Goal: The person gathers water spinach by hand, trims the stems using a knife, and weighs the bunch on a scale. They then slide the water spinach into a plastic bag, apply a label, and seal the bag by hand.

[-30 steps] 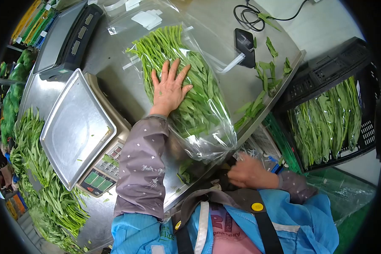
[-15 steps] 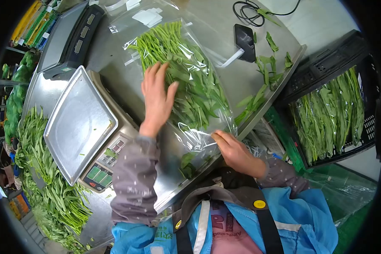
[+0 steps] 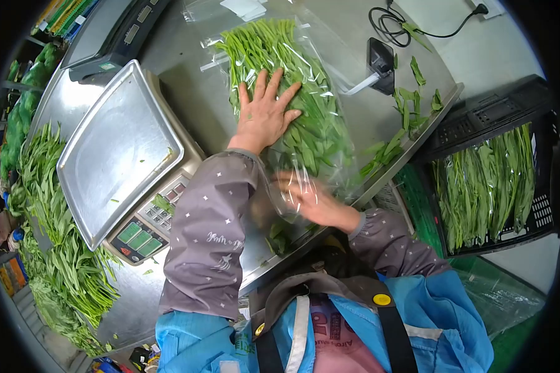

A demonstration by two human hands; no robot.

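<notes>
A clear plastic bag (image 3: 345,148) of long-stemmed leafy greens (image 3: 311,93) lies on the metal table, stems at the far end. My left hand (image 3: 264,118) presses flat on the bag, fingers spread over the stems and upper leaves. At the bag's near end is my right hand (image 3: 308,196), smeared by motion. Loose film overlaps its fingers, so I cannot tell whether they grip it.
Left of the bag stands a scale (image 3: 127,149) with a steel pan. Loose greens (image 3: 62,230) are heaped beyond it. A black crate (image 3: 491,242) at right holds bagged greens. A phone (image 3: 380,65), a cable (image 3: 389,28) and scattered leaves (image 3: 382,152) lie at the back right.
My left hand has moved right and spread flat over the greens. My right hand, pinching the bag's near edge before, has shifted left and is blurred. The view has moved slightly.
</notes>
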